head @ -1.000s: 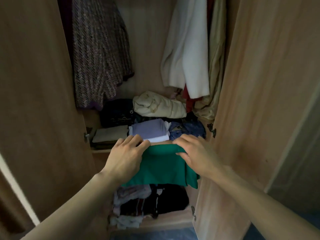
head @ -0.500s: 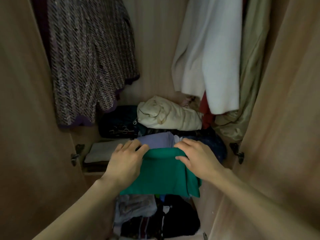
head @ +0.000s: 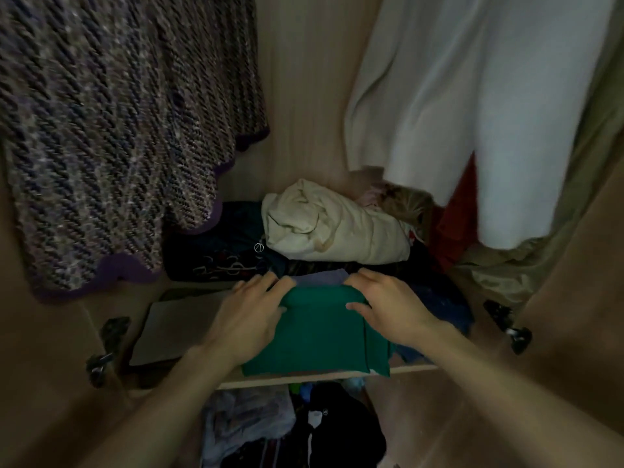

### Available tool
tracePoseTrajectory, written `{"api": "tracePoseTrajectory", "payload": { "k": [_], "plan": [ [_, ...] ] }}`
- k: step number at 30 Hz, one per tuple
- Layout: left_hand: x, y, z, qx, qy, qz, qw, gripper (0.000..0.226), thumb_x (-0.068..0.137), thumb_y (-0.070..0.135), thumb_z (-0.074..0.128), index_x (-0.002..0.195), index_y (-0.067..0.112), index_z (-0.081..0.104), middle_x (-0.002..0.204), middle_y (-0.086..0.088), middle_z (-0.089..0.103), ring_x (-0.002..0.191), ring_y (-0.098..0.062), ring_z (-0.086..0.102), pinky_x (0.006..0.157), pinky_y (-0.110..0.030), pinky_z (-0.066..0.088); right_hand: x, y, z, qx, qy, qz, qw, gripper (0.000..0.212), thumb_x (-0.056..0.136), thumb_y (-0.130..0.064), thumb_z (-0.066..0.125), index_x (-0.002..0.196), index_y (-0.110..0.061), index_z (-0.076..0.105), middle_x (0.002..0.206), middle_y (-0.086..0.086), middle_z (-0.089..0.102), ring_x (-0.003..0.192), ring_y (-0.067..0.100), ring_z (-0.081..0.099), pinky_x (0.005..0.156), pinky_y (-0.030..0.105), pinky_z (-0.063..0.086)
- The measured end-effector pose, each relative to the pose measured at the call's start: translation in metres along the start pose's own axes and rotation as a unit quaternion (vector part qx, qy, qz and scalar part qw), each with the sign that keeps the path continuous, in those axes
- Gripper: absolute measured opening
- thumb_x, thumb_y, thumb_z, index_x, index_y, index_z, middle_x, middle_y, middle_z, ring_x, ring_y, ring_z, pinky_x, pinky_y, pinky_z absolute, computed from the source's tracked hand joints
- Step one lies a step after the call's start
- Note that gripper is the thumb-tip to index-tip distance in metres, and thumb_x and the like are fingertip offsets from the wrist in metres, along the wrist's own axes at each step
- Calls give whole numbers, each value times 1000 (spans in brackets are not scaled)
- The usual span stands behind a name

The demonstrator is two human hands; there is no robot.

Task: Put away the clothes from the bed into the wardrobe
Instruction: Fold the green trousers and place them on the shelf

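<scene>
The green garment (head: 317, 332) covers most of the lavender fold (head: 320, 278) under it. Both forearms run off the bottom edge. The tweed coat (head: 111, 130) and white garment (head: 472, 113) are cut off at the top. The lower compartment's clothes (head: 287, 430) are too dark to identify.

We count two hands, the left hand (head: 248, 320) and the right hand (head: 388, 307), one folded green garment (head: 320, 336), one cream bundle (head: 331, 231), two door hinges (head: 108, 346) (head: 506, 322), and one knitted cardigan (head: 111, 130) hanging far left.
</scene>
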State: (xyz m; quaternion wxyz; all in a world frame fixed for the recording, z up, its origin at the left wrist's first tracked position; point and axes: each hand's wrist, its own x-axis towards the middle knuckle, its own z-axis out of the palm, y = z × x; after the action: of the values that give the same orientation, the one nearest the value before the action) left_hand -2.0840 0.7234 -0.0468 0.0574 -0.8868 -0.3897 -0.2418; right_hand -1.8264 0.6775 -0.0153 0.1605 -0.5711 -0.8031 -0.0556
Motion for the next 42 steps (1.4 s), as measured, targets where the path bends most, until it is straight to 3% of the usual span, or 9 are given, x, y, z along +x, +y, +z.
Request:
{"api": "tracePoseTrajectory", "payload": {
  "k": [8,14,19,22,24,27,30,33,42],
  "plan": [
    [36,-40,44,-50,-41,-30,997,26,96,23,54,121,28,47,109,6,54,97,-17,52,82,-38,46,67,52,45,57,-84,-5,995,28,93,-33,64,119,-24,59,113,-4,60,103,16,57,85,35,49],
    [95,-75,84,17,-61,-94,994,29,93,26,59,120,25,49,111,2,58,103,-23,53,86,-39,41,126,89,85,96,-46,6,994,38,94,-22,65,131,-18,59,125,0,62,109,18,58,92,32,50],
    [108,-85,132,75,-60,-152,984,52,62,15,86,110,18,65,104,-7,64,92,-31,59,72,-41,49,145,106,137,32,-10,44,998,42,78,-2,74,117,-12,65,112,10,65,100,31,61,81,38,51],
    [97,-72,150,34,-27,-108,993,27,81,29,67,106,19,68,104,-3,65,91,-27,62,72,-38,52,131,95,151,34,61,40,997,37,72,-6,78,106,-13,68,101,9,65,91,29,62,73,36,52],
    [87,-68,158,8,-47,-119,992,40,93,47,45,115,21,67,115,0,66,102,-24,61,80,-38,51,116,83,158,19,59,40,997,36,87,-39,64,114,-16,66,113,9,64,99,30,61,80,41,53],
    [75,-68,166,-9,-82,-140,987,62,96,63,30,135,23,57,143,-3,53,132,-27,48,100,-43,45,98,74,169,-9,-11,58,998,63,93,-69,31,130,-25,58,132,12,58,115,35,56,94,58,47],
    [65,-69,174,-21,-138,-142,980,80,93,75,8,152,28,34,162,1,25,150,-23,16,116,-45,27,90,76,181,3,-51,78,996,69,93,-74,22,143,-32,46,149,10,45,135,36,41,103,67,34],
    [59,-70,182,-32,-176,-156,971,86,85,79,-5,157,35,10,166,7,2,152,-17,-3,122,-43,11,89,78,193,20,-55,93,994,70,92,-76,21,147,-36,38,155,6,37,142,34,32,109,67,24],
    [75,-62,168,19,-252,-175,952,106,64,81,-26,157,36,-2,166,7,-3,151,-21,-4,122,-44,7,93,73,187,24,-84,113,990,83,86,-81,6,149,-36,36,158,6,33,145,33,26,112,64,16]
  ]
}}
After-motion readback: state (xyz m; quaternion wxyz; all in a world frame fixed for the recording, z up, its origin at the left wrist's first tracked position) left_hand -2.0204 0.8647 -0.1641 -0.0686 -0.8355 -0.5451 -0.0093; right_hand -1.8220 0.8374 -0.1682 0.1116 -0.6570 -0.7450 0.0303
